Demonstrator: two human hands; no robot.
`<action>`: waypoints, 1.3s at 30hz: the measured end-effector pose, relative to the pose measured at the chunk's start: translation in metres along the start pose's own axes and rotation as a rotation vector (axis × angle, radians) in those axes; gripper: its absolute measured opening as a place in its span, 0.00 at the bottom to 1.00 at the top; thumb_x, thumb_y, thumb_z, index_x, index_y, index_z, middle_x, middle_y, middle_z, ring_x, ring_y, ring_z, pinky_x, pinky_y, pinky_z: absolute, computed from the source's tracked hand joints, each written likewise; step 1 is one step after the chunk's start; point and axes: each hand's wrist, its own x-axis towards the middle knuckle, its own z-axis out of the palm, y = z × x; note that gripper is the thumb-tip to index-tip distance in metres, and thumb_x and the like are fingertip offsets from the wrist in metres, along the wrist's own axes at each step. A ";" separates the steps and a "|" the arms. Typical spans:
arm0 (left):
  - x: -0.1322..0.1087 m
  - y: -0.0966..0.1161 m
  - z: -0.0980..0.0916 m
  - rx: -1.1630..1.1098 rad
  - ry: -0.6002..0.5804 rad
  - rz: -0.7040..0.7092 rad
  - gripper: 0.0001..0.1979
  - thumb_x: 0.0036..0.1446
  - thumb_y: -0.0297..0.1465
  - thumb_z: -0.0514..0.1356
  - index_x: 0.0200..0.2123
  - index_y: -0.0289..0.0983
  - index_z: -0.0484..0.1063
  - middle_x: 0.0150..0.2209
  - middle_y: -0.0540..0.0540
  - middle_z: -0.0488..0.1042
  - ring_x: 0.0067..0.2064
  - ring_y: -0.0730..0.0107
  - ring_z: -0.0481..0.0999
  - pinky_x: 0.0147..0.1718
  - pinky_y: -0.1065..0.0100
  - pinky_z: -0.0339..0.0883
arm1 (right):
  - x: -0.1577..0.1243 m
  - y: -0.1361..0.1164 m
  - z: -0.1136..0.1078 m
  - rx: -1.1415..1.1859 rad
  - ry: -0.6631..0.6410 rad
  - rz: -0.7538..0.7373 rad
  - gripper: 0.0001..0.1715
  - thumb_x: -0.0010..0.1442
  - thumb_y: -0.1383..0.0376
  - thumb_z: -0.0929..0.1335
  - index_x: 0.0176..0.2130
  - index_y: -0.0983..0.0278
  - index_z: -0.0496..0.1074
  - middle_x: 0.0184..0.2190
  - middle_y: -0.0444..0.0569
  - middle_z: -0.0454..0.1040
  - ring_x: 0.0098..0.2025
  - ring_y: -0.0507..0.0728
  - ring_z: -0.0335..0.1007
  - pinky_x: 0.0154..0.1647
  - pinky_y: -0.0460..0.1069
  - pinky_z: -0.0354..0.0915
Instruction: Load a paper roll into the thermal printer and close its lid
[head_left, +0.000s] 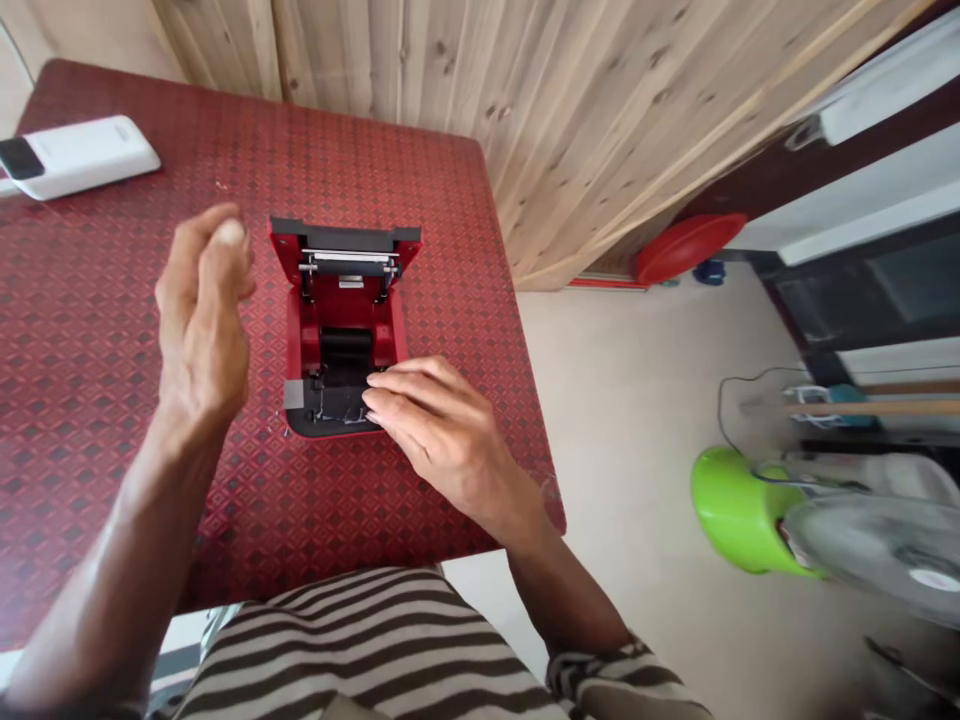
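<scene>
A small red-and-black printer [294,330] stands on the table with its lid [352,240] raised. Inside lies a black roll [346,345], and a dark, shiny strip [341,403] crosses the front edge. My right hand [442,430] is at the front right corner, its fingers close together at the strip's right end; the fingertips partly hide what they pinch. Off to the printer's left, my left hand [206,310] hovers over the table, fingers curled in and thumb against them. Whatever may be inside its fingers is hidden. A grey patch [293,394] shows on the printer's front left corner.
The table [427,510] has a red patterned cover. A white device with a dark end [90,158] lies at its far left. A wooden plank wall [420,60] rises behind. On the floor to the right stand a green bucket [739,510] and a fan [885,550].
</scene>
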 end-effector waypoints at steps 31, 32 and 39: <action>-0.062 -0.010 -0.004 -0.162 -0.252 -0.376 0.32 0.57 0.37 0.72 0.66 0.46 0.78 0.66 0.46 0.80 0.64 0.53 0.80 0.65 0.53 0.74 | -0.006 -0.009 0.001 0.001 0.024 0.182 0.08 0.75 0.74 0.68 0.49 0.65 0.77 0.60 0.59 0.85 0.66 0.63 0.81 0.69 0.60 0.76; -0.063 -0.010 -0.004 -0.156 -0.243 -0.384 0.32 0.58 0.37 0.72 0.66 0.46 0.78 0.65 0.46 0.81 0.64 0.52 0.80 0.65 0.53 0.75 | -0.007 -0.008 0.001 0.007 0.031 0.179 0.08 0.75 0.74 0.68 0.49 0.65 0.76 0.60 0.59 0.85 0.67 0.63 0.80 0.69 0.61 0.76; -0.083 -0.004 -0.022 -0.232 -0.242 -0.390 0.24 0.65 0.45 0.69 0.62 0.49 0.82 0.64 0.44 0.82 0.64 0.46 0.82 0.64 0.45 0.77 | -0.032 -0.013 0.013 0.134 0.376 0.283 0.16 0.71 0.72 0.72 0.55 0.57 0.76 0.51 0.53 0.87 0.56 0.63 0.85 0.58 0.63 0.81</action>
